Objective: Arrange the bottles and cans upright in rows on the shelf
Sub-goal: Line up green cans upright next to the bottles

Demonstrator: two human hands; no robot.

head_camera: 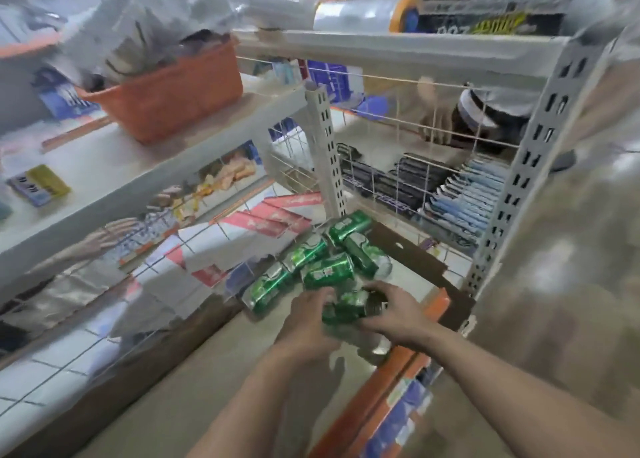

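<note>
Nearest, the left hand (308,314) and the right hand (394,314) were both curled round one green can (346,307), held on its side low over the bottom shelf (207,371), the left at its body and the right at its end. Just beyond, the other green cans (325,260) lay tipped over in a loose heap, touching one another, beside a brown cardboard flap (412,253). None stood upright and no row had been started, so the task looked barely begun, with every can left to stand and line up. No bottles could be made out there. Farther up, an orange basket (166,101) sat on a higher shelf (138,166)
</note>
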